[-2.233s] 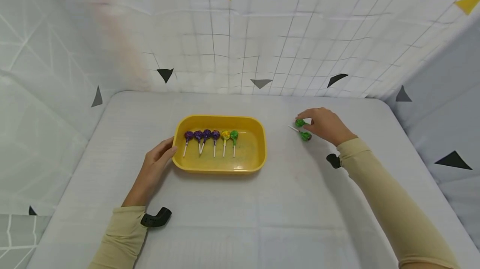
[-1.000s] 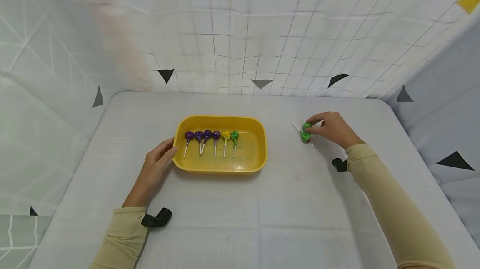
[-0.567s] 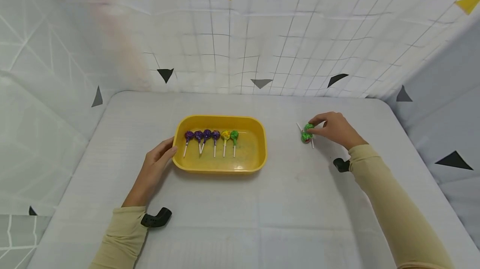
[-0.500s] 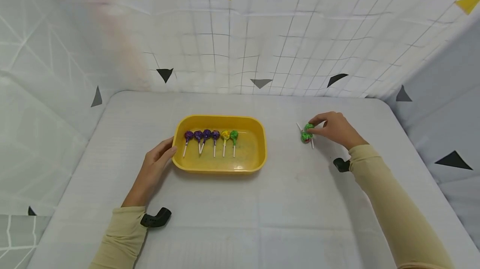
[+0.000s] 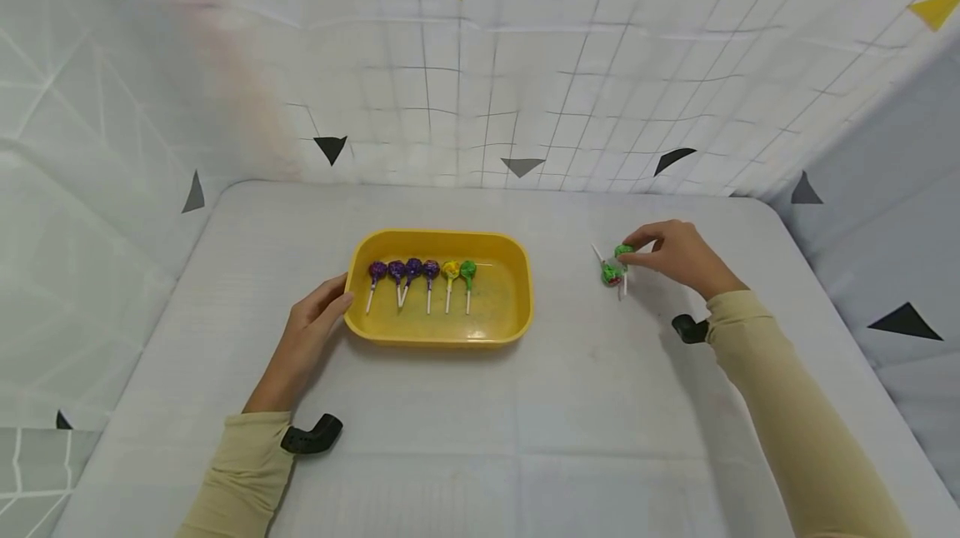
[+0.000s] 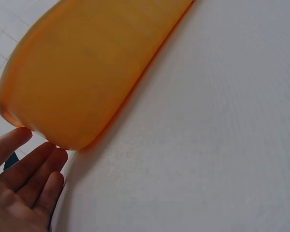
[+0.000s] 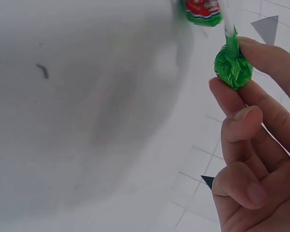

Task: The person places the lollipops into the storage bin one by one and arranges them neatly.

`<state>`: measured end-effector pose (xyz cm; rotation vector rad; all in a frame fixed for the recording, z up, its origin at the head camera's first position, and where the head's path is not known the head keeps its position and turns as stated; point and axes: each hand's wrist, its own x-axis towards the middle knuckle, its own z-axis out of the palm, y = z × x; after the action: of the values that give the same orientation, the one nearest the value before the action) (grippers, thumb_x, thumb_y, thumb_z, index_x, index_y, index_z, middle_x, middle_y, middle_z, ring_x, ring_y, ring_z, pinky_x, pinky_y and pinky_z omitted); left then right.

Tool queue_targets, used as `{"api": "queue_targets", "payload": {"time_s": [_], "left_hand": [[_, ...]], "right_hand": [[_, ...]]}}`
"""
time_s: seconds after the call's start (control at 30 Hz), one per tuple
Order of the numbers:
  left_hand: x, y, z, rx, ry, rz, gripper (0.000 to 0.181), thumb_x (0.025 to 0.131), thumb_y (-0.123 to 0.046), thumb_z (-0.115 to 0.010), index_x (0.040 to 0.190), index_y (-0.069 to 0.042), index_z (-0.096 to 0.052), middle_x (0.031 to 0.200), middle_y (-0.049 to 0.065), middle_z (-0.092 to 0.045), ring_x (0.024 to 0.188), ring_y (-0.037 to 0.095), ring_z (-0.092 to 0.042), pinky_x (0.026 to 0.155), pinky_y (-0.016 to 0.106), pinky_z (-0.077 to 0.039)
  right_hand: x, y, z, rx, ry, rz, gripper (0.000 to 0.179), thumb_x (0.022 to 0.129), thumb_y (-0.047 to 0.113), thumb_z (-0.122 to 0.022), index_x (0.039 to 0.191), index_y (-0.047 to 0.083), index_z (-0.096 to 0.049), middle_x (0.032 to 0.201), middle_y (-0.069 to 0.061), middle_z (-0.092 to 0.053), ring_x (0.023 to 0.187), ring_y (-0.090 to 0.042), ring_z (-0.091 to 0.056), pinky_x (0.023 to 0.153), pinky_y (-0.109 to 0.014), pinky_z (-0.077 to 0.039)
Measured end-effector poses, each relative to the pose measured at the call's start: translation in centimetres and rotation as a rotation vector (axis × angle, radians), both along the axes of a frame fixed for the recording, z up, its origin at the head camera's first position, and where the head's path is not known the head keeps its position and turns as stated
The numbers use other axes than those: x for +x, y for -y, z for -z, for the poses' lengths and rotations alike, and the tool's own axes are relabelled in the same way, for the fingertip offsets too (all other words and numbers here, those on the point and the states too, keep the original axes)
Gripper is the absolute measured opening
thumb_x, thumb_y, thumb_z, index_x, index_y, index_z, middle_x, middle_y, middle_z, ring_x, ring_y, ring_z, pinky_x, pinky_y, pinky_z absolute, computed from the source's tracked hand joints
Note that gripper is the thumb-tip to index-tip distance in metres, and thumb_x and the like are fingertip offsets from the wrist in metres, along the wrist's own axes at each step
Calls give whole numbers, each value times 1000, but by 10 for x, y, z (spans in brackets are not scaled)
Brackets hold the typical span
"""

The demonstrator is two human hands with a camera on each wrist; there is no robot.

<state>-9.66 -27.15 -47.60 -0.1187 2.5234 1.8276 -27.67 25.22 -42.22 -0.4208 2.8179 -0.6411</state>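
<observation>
Left hand [image 5: 303, 344] relaxed, fingertips resting against the left end of the yellow tray [image 5: 438, 338]. Six lollipops [image 5: 422, 275] lined up inside. Right hand [image 5: 675, 255] pinches a green lollipop [image 7: 233, 67], probably just off the table [image 5: 525, 421]; second green lollipop [image 5: 611, 273] lies beside it.

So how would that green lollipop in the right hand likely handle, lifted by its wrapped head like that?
The green lollipop looks light: the right hand pinches it with fingertips alone. Its crinkled foil could be a bit slippery. The thin stick looks stiff. Set down, the round head would probably roll in an arc.
</observation>
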Motion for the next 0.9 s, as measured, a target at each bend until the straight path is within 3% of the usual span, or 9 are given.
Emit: {"api": "queue_targets", "payload": {"time_s": [0.9], "left_hand": [[1,1,0,-3,0,10,57,109,-43,-50,157,-12,-45,159,10,-48,151,25,-41,126,50,-33]], "right_hand": [[19,47,-38,-54,-36,-63,31,90,43,-80,108,18,-79,107,-3,-77,86,-22,-59,68,-33,-50]]}}
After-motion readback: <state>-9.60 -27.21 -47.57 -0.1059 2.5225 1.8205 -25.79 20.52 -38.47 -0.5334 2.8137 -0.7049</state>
